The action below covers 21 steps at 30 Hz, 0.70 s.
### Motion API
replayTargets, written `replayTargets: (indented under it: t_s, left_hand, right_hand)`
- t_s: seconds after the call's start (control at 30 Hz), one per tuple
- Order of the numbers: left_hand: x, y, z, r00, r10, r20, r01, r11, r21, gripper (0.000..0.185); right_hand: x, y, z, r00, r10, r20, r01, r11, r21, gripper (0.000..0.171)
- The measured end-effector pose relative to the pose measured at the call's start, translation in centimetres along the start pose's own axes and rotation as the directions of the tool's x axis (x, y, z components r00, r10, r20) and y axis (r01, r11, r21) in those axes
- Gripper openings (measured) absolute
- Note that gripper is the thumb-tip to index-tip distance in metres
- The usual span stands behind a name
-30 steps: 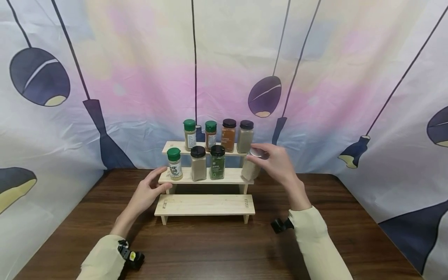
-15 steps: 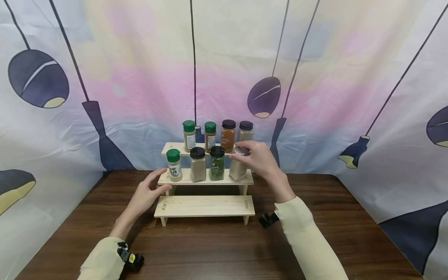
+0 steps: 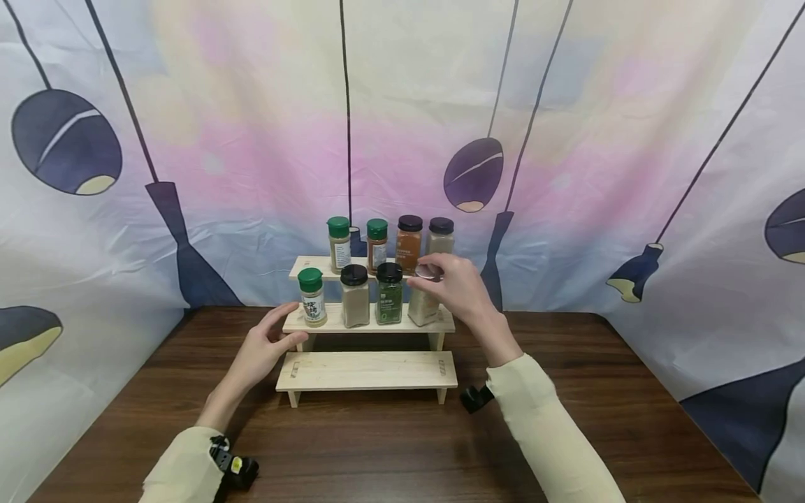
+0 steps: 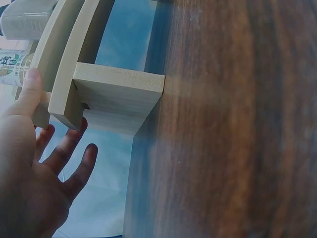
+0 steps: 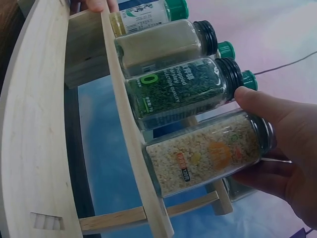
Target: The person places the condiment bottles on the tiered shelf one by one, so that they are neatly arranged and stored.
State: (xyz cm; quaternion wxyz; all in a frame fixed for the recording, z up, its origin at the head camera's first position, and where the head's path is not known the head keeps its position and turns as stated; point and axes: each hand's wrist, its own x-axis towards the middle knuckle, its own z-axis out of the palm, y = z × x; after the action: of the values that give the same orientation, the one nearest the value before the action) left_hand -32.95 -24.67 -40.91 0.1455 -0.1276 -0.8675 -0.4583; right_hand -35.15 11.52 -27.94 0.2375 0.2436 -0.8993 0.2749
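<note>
My right hand (image 3: 458, 288) grips a clear spice jar (image 5: 205, 153) of pale coarse granules by its lid, thumb and fingers on either side. The jar's base is right at the middle shelf, near its right end, and it leans slightly. To its left stand a black-capped parsley jar (image 3: 390, 297), a beige spice jar (image 3: 356, 299) and a green-capped shaker (image 3: 312, 302). My left hand (image 3: 263, 348) holds the left end of the wooden tiered rack (image 3: 367, 369), thumb on the middle shelf's edge, other fingers spread behind (image 4: 42, 173).
On the top shelf stand two green-capped shakers (image 3: 339, 248), an orange-brown spice jar (image 3: 409, 244) and a grey-beige jar (image 3: 440, 237) behind my right hand. The rack is on a dark wooden table (image 3: 377, 447), with a patterned cloth (image 3: 251, 140) hanging behind.
My right hand has moved left with the granule jar, from the middle shelf's right edge to closer beside the parsley jar. The left hand has stayed on the rack.
</note>
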Motion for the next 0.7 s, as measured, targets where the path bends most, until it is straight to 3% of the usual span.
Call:
replayTargets:
  t_s: [0.33,0.4,0.5,0.7]
  left_hand:
    - [-0.1,0.3,-0.2,1.000,0.005,-0.005,-0.005,1.000,-0.019,0.067]
    - [-0.3,1.3,-0.4,1.000,0.001,-0.003,-0.001,1.000,-0.019,0.066]
    - [-0.3,1.5,-0.4,1.000,0.004,-0.002,-0.004,1.000,-0.019,0.066]
    - [-0.1,0.2,-0.1,1.000,0.006,-0.007,-0.006,1.000,-0.015,0.066]
  right_hand:
    - [-0.2,0.1,0.8,0.999,0.017,-0.038,-0.016,1.000,0.009,0.047]
    - [-0.3,0.1,0.8,0.999,0.012,-0.045,-0.011,1.000,0.004,0.047]
    - [-0.4,0.1,0.9,0.998,0.009,-0.056,-0.009,1.000,0.005,0.047]
    - [-0.6,0.1,1.3,0.997,0.019,-0.079,-0.020,1.000,-0.007,0.047]
